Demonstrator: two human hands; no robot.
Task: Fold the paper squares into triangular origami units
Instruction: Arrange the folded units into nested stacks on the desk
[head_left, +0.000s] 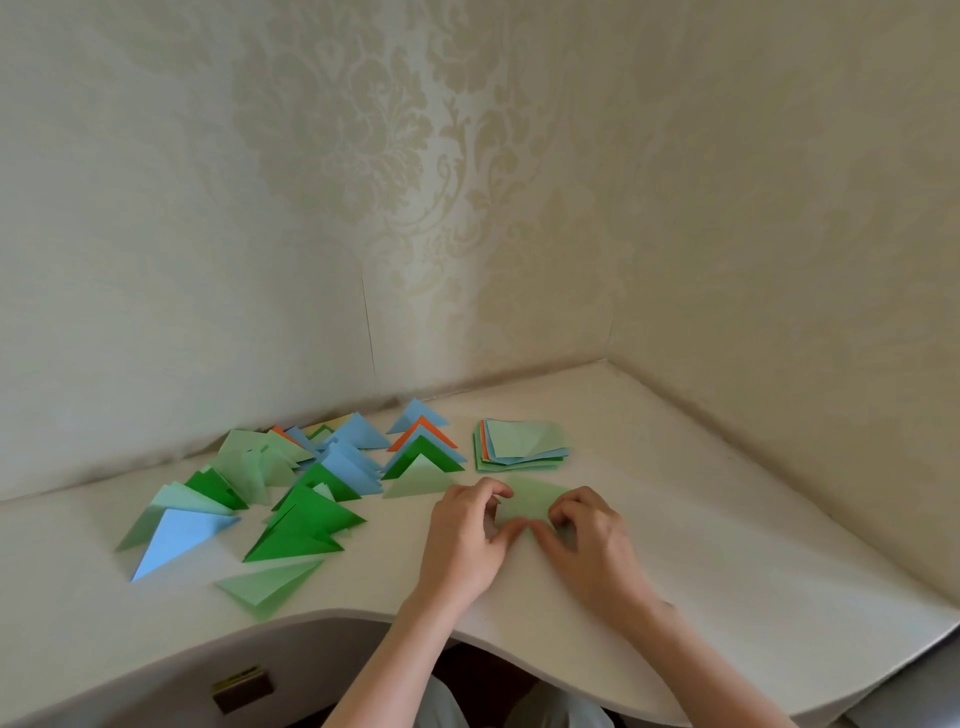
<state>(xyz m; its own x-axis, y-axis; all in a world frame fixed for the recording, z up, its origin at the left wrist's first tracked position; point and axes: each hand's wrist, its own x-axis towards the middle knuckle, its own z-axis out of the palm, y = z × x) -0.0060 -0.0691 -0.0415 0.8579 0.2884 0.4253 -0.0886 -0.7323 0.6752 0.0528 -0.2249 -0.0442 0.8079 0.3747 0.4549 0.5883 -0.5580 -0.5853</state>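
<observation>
A light green paper square (531, 500) lies flat on the white desk (727, 545), just in front of the stack of unfolded squares (522, 445). My left hand (467, 535) and my right hand (592, 540) sit on its near side, fingers curled, thumbs and fingertips pinching its near corner where they meet. The near part of the sheet is hidden under my fingers. Left of the hands lie many folded triangles: dark green (306, 525), blue (174, 540), light green (270, 584), and a row with an orange one (423, 431).
The desk fits into a wallpapered corner, walls close behind and to the right. Its front edge curves inward toward my lap. A small brown handle or box (241, 688) shows below the desk at lower left. Bare desk surface extends right of my hands.
</observation>
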